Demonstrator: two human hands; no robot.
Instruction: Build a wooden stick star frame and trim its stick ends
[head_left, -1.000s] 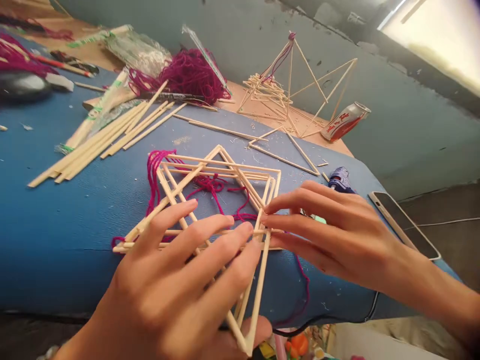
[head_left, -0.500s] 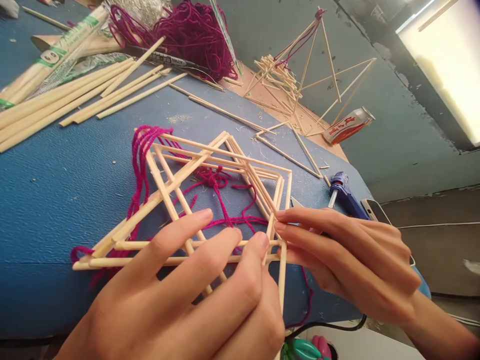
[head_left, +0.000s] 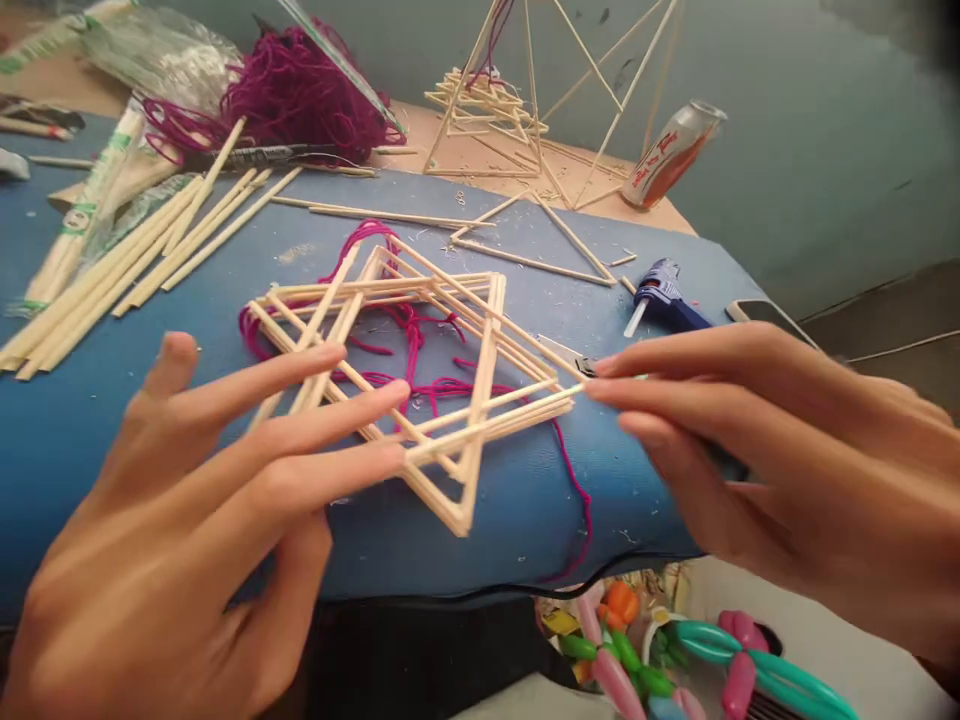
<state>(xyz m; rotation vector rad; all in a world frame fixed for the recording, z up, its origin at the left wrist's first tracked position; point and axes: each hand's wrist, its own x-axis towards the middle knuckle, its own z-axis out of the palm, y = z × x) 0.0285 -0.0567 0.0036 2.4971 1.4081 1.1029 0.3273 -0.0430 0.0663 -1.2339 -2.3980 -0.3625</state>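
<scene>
Blue tabletop [head_left: 525, 520] stretches toward a grey-green wall [head_left: 810, 170]. Your stick frame [head_left: 480, 420] lies mid-table over magenta yarn [head_left: 409, 322], its long axis running left to right, one tip pointing at your right hand [head_left: 757, 440], one corner near the table's front edge. Your left hand [head_left: 187, 490] is open, fingers spread above the frame. Your right fingertips [head_left: 607, 388] meet the sticks' end; whether they grip is hard to tell. Blue shows between frame and glue gun [head_left: 664, 297].

Head-worn view, facing forward and down, close above the fingers [head_left: 262, 375]
</scene>
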